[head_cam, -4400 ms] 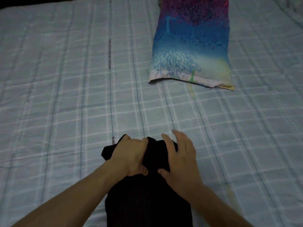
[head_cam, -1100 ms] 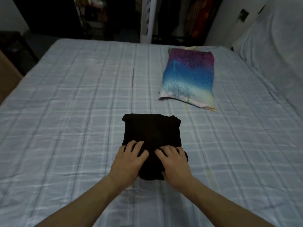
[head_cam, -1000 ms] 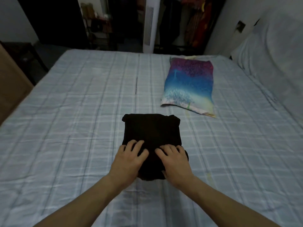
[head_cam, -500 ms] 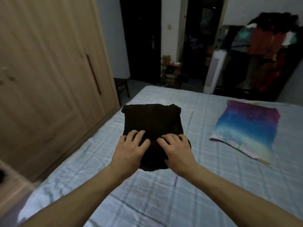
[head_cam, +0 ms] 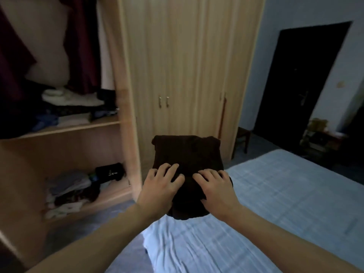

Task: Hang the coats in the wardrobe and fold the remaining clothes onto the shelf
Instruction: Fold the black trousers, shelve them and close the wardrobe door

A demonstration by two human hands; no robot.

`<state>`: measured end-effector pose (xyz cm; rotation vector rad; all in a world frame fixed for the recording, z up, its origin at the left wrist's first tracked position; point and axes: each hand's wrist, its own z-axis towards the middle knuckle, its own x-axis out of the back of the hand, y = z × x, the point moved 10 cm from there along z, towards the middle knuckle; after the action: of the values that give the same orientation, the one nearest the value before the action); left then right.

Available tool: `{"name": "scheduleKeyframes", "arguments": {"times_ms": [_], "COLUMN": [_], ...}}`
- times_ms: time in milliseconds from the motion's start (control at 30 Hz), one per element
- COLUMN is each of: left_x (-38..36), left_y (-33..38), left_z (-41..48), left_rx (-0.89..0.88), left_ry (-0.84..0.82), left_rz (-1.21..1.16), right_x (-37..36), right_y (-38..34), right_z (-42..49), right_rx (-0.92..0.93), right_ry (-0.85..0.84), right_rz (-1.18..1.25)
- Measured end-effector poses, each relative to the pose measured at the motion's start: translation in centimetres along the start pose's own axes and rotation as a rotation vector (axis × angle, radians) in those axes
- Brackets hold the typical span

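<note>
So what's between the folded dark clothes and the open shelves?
In the head view, only the wardrobe's upright wooden panel stands between the folded clothes and the shelves; the way around looks clear.

Dim room: pale wooden doors, dark doorway, pale wall, checked blue bed

Left hand: I see it bare; no glove, no ring, no watch on the wrist
Right hand: I see the same; bare, nothing on the fingers or wrist that I can make out
Forearms: both uncovered as far as my frame reaches; no sleeve or cuff shows
Nails: short; the dim light hides finer detail
</note>
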<state>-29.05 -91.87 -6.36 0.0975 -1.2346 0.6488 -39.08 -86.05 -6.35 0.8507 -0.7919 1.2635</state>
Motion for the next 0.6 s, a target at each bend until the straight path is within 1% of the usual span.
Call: {"name": "scheduleKeyframes", "arguments": {"times_ms": [133,333,467,600], "left_x": [-0.3,-1.0,-2.1,-4.4], "left_y": [-11.4,-28.1,-35.9,-42.8], "left_z": [-2.6,-6.2,-7.8,-7.9], "left_rx": [0.116,0.275,0.338,0.387], "left_ry": [-0.018,-0.036,-0.053,-0.071], "left_rz": [0.057,0.112,0.137,0.164], "right_x": [-1.8,-4.1,-6.4,-9.7], "right_y": [-7.7,-19.4,-24.9,-28.8], "right_z": [9.5,22.6,28.8,35.1], "right_rx": [0.114,0.258,0.329,0.395], "right_ry": [0.019,0.103,0.133,0.129], "right_rz": [0.022,0.100,0.152,0.203]}}
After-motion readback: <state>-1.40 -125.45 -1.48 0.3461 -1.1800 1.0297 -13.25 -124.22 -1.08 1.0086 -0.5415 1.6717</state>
